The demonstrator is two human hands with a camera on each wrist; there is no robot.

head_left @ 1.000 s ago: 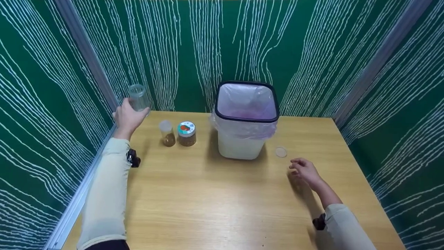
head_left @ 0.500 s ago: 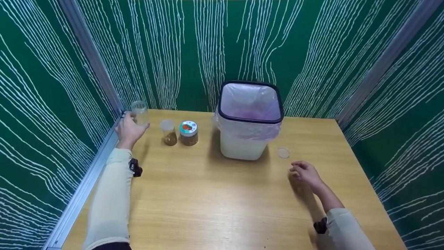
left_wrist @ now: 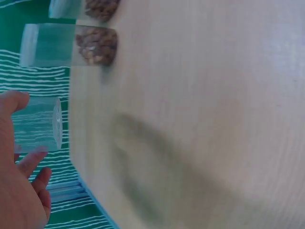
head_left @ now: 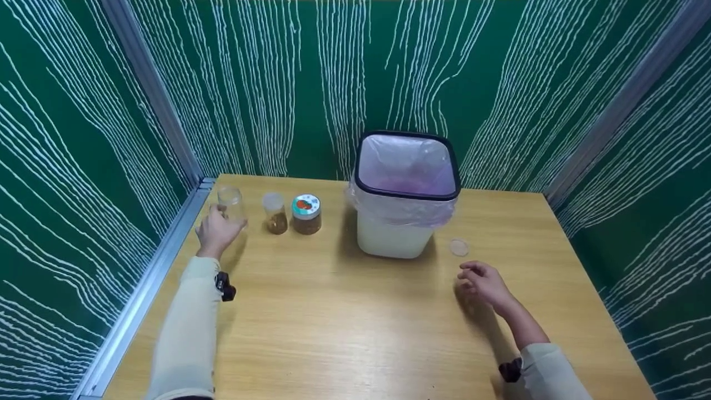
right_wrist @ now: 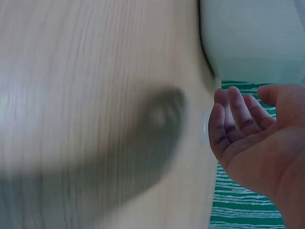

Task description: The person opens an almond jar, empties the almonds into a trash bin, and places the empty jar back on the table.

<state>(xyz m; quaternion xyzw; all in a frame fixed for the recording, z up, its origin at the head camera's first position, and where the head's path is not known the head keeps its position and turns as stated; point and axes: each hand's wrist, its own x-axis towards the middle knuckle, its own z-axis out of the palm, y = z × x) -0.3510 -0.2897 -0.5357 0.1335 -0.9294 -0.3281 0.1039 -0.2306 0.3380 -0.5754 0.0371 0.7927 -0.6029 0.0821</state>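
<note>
At the far left of the tabletop (head_left: 333,322), the left hand (head_left: 218,230) has its grip around the side of a clear jar (head_left: 231,203), the thumb on the right and the fingers on the left. The left wrist view shows the jar roughly upright and raised, its round base seen against the wall rather than resting on the wood. Well apart, to the right, the right hand (head_left: 482,282) hovers over the tabletop with a slack, parted grip: the fingers bend loosely and the thumb stands away from them, the shadow falling below.

Just right of the clear jar stands a tall jar (head_left: 276,214) with a whitish lid, upright, its lower part filled with brown pieces (left_wrist: 96,46). Near its right side is a short jar (head_left: 306,216), also upright, with brown contents and a teal and white lid bearing an orange-red picture. Farther right, a pale bin (head_left: 391,239) stands upright at the back, a thin pinkish liner (head_left: 405,155) folded out over its sides beneath a black rim (head_left: 408,196). A thin clear disc (head_left: 459,247) lies flat beside the bin, just beyond the right hand's fingertips. Pale sleeves (head_left: 186,333) cover both forearms. Green walls (head_left: 333,83) with wavy white lines surround the tabletop.
</note>
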